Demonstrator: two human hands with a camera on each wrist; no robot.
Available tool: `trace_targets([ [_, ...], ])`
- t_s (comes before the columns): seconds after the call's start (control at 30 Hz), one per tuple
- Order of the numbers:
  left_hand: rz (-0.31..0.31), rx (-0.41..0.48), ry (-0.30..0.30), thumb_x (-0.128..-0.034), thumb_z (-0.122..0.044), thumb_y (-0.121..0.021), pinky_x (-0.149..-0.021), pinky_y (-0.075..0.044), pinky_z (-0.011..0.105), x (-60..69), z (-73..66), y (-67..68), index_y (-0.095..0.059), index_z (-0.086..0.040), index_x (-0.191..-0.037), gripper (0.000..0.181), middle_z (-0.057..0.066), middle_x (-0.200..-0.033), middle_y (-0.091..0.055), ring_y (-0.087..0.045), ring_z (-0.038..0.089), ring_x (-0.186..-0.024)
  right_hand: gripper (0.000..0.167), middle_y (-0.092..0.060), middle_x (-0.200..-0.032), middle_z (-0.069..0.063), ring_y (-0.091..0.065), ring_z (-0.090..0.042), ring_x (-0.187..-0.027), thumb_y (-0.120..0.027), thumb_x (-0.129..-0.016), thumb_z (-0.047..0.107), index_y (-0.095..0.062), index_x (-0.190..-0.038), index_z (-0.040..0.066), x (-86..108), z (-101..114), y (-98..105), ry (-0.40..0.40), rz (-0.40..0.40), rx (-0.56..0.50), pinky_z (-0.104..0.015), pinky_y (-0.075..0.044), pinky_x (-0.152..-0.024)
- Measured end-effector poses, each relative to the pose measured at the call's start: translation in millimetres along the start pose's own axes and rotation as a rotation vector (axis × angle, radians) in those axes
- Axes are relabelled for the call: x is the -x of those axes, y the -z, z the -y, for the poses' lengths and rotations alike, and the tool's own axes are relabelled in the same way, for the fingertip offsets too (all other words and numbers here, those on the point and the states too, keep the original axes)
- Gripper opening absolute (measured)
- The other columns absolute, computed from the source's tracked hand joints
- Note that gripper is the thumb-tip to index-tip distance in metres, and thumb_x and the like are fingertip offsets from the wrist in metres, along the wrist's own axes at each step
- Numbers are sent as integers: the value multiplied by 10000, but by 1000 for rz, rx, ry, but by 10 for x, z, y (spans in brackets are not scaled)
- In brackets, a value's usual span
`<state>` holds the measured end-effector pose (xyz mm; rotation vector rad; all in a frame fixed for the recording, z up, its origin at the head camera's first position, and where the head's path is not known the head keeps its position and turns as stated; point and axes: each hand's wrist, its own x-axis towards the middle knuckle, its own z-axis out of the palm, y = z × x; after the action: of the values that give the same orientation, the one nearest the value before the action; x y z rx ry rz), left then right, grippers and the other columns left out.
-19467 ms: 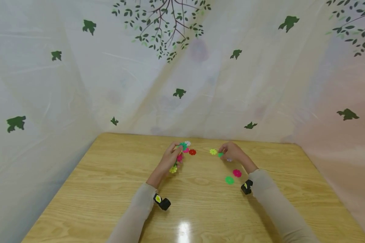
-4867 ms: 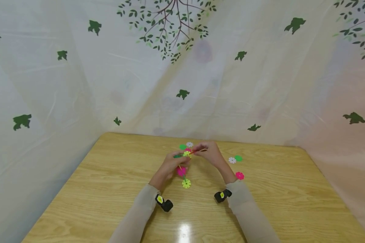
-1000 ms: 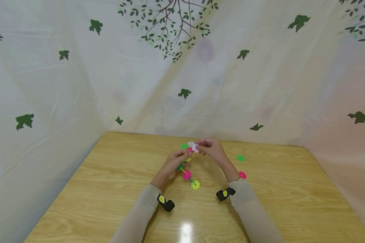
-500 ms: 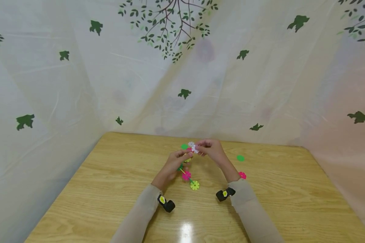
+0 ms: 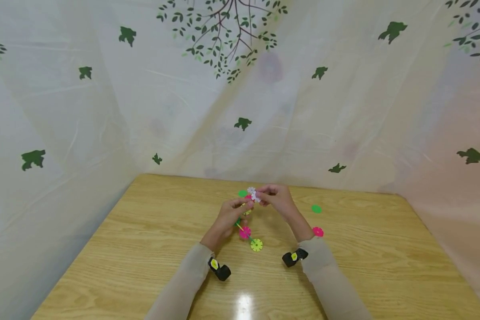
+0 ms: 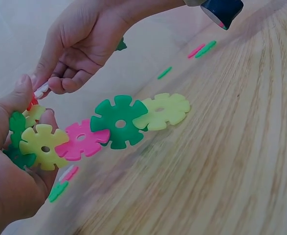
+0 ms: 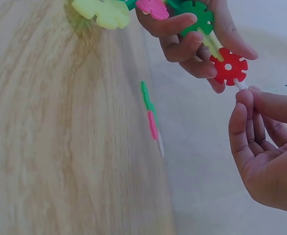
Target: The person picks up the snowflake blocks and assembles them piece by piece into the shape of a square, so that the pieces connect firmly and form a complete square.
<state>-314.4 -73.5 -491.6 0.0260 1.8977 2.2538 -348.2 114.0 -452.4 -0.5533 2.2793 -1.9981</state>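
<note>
My left hand (image 5: pixel 226 215) grips a chain of slotted, flower-shaped plastic discs. The chain's tail hangs towards me, with a pink disc (image 5: pixel 245 232) and a yellow disc (image 5: pixel 257 248) at the end. In the left wrist view a green disc (image 6: pixel 106 115) slots between pink and yellow ones. A red disc (image 7: pixel 220 71) sits at the chain's other end, beside the left thumb. My right hand (image 5: pixel 279 199) pinches a white disc (image 5: pixel 254 196) between thumb and fingers. Its edge meets the red disc's rim in the right wrist view; how deeply they are slotted is unclear.
Beyond the hands, a loose green disc (image 5: pixel 242 194) and white disc (image 5: pixel 251 190) lie near the wooden table's (image 5: pixel 124 249) back edge with a pink one. Another green disc (image 5: pixel 316 209) and pink disc (image 5: pixel 318 231) lie by my right forearm. A cloth backdrop (image 5: pixel 184 133) hangs behind.
Since about five seconds ago, the right hand has released the red disc and brought the right-side white disc to it. Over the last second the hands have barely moved.
</note>
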Motion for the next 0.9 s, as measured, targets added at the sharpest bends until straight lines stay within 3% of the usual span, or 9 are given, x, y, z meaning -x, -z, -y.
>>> trace_targets([
  [0.4, -59, 72, -6, -980, -155, -693, -509, -491, 158, 6, -5, -49, -705, 52, -1130, 257, 21, -916, -657, -600, 88, -612, 247, -712, -751, 38, -646, -47, -633, -679, -961, 20, -674, -1098, -185, -7, -36, -13, -3, 2, -30, -183, -566, -614],
  [0.9, -31, -29, -31, -969, -153, -709, -562, -517, 183, 2, -7, -21, -718, 50, -1150, 273, 0, -886, -720, -608, 83, -626, 260, -703, -721, 71, -639, -57, -626, -696, -951, 35, -682, -1106, -173, 9, 11, 32, -51, 26, -21, -204, -561, -620],
])
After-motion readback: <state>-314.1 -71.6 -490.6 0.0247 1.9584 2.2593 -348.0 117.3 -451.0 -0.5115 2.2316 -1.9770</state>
